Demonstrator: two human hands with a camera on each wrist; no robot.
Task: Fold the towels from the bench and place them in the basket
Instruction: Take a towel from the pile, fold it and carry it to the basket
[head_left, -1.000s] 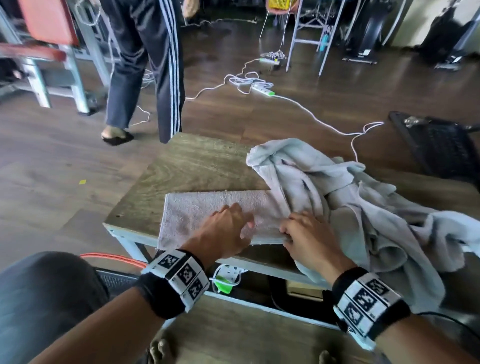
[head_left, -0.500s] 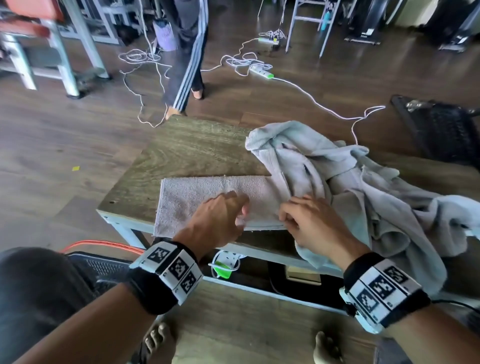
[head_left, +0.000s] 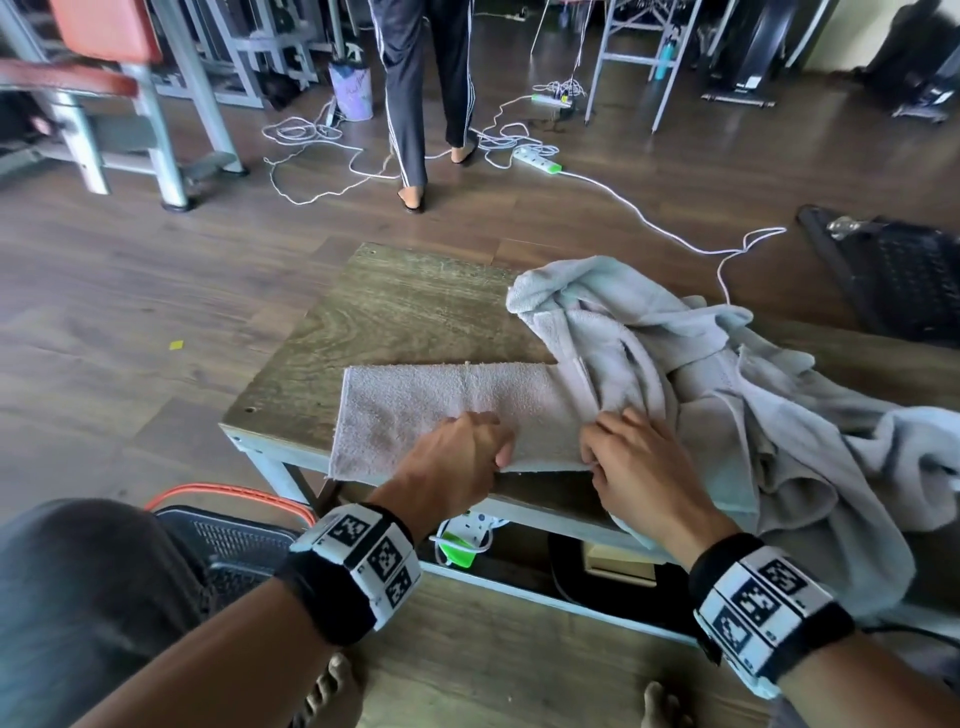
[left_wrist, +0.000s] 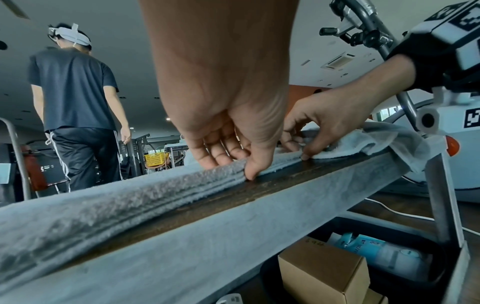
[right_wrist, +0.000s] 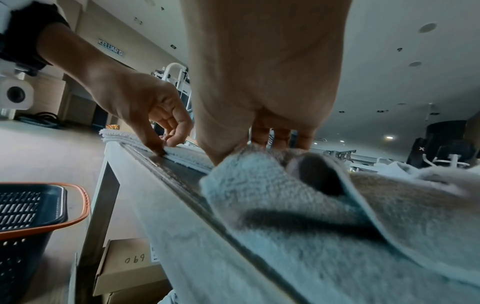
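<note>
A folded grey towel (head_left: 441, 410) lies as a long strip along the wooden bench (head_left: 405, 312). My left hand (head_left: 496, 449) pinches the strip's near edge around its middle, thumb under the edge and fingers on top (left_wrist: 233, 158). My right hand (head_left: 592, 449) pinches the same edge further right, where the strip runs under a heap of unfolded grey towels (head_left: 737, 395). Part of the heap hangs over the bench's front edge (right_wrist: 311, 205). A dark basket (head_left: 234, 540) with an orange rim stands on the floor at lower left (right_wrist: 31, 205).
A person (head_left: 421, 78) walks on the floor beyond the bench, among white cables and a power strip (head_left: 540, 158). A black mesh object (head_left: 909, 275) lies at the right. Cardboard boxes (left_wrist: 322, 273) sit under the bench. The bench's far left part is bare wood.
Both hands stay on the folded towel's near edge, hardly moved. The person in the background has walked further away from the bench.
</note>
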